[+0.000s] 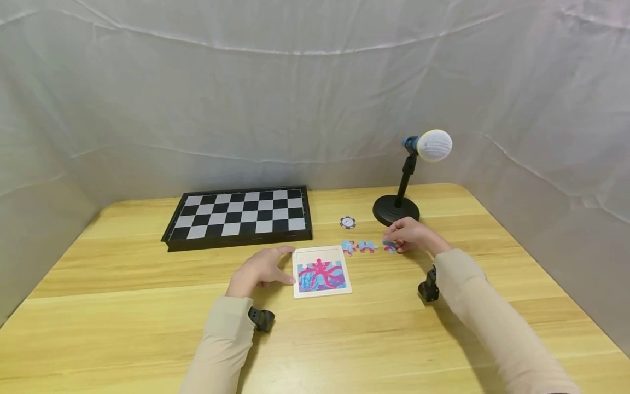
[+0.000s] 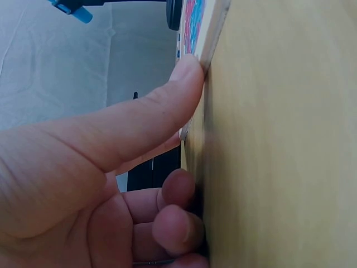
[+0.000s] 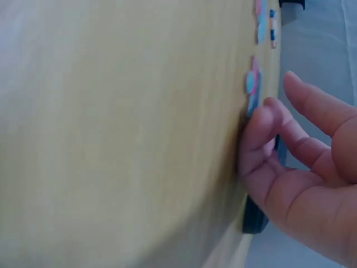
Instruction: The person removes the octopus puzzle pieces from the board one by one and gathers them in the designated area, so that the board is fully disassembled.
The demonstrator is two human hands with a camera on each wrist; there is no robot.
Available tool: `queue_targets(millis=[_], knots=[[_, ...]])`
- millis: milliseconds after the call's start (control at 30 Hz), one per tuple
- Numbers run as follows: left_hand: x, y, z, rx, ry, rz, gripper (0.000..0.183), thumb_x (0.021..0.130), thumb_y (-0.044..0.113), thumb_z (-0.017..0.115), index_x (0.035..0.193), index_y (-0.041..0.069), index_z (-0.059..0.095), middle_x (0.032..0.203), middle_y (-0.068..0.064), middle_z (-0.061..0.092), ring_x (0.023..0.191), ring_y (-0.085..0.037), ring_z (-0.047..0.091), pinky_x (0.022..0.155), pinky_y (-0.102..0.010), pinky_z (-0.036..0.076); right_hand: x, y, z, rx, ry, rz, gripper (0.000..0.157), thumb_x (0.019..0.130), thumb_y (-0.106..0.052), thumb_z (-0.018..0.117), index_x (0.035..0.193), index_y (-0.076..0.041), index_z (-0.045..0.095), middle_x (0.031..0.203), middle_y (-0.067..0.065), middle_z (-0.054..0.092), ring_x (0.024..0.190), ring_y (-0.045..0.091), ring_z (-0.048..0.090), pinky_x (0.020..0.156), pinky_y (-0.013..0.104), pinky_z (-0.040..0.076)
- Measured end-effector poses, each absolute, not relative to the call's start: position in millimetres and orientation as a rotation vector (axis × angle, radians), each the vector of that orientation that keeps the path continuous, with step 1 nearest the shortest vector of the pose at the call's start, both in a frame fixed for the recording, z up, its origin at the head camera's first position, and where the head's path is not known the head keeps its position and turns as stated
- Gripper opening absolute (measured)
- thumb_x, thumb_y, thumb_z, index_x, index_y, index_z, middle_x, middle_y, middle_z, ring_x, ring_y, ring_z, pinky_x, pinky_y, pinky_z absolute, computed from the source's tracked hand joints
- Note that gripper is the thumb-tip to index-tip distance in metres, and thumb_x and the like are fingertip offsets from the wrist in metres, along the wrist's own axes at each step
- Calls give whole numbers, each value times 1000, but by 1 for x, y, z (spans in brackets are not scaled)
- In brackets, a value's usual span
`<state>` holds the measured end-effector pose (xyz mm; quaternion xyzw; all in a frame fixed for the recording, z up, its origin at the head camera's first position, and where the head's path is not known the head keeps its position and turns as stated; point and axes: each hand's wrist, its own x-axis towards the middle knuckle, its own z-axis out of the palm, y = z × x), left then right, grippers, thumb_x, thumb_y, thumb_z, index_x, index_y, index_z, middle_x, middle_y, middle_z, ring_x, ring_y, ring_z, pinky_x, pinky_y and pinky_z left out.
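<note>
A square puzzle in a white frame (image 1: 322, 294) shows a pink octopus on blue, with a bare strip along its top. At its left side is my left hand (image 1: 263, 268): thumb and index finger are spread and touch the frame edge. In the left wrist view the thumb (image 2: 162, 120) presses the edge, and the other fingers bend loosely beside the table. My right hand (image 1: 410, 234) reaches down to the rightmost puzzle piece (image 1: 389, 249), its fingertips touching it and partly covering it. The right wrist view shows the thumb (image 3: 312, 100) apart from the bent fingers.
Two more puzzle pieces, a left one (image 1: 348, 247) and a middle one (image 1: 367, 246), lie above the frame. Behind them is a poker chip (image 1: 347, 222). A black-and-white chessboard (image 1: 241, 213) lies at the back left, and a microphone on a stand (image 1: 396, 210) at the back right.
</note>
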<state>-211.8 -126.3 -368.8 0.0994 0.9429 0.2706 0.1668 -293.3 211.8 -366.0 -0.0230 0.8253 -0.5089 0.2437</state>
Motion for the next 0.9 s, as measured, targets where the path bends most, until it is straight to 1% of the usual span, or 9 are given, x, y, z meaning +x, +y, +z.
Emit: queue_targets(millis=[167, 333, 500, 633, 733, 900], knots=[[-212, -127, -368, 280, 2678, 774, 74, 71, 24, 76, 135, 19, 40, 119, -16, 47, 41, -14, 40, 41, -25, 40, -291, 204, -357, -101, 2292, -1298, 19, 88, -6, 55, 100, 8, 51, 70, 4, 49, 54, 11, 41, 53, 24, 42], [-212, -126, -368, 283, 2676, 779, 74, 71, 24, 76, 135, 18, 40, 120, -15, 47, 42, -14, 41, 41, -25, 40, -290, 190, -353, -178, 2369, -1238, 18, 87, -8, 57, 97, 7, 53, 65, 4, 45, 51, 11, 39, 51, 23, 40], [-213, -126, -367, 278, 2674, 775, 73, 71, 24, 76, 135, 18, 40, 120, -15, 47, 42, -14, 41, 40, -25, 39, -287, 173, -351, -277, 2421, -1164, 17, 86, -9, 57, 95, 6, 54, 63, 6, 47, 51, 13, 40, 50, 25, 39], [-213, -126, -368, 275, 2675, 758, 73, 72, 25, 76, 135, 18, 40, 119, -15, 47, 42, -14, 42, 40, -24, 39, -284, 159, -349, -328, 2447, -1131, 18, 86, -9, 58, 96, 5, 55, 58, 5, 45, 48, 13, 36, 48, 26, 33], [-213, -125, -368, 277, 2674, 752, 73, 72, 25, 75, 135, 18, 40, 119, -16, 47, 42, -14, 42, 40, -24, 39, -282, 147, -348, -346, 2469, -1112, 18, 85, -9, 59, 97, 5, 56, 57, 5, 44, 47, 13, 35, 48, 28, 34], [-213, -126, -368, 277, 2678, 752, 73, 72, 25, 75, 135, 18, 40, 119, -16, 47, 42, -15, 43, 41, -25, 40, -274, 123, -348, -408, 2480, -1071, 25, 83, -10, 63, 102, 5, 57, 63, 8, 50, 49, 14, 41, 48, 27, 38]])
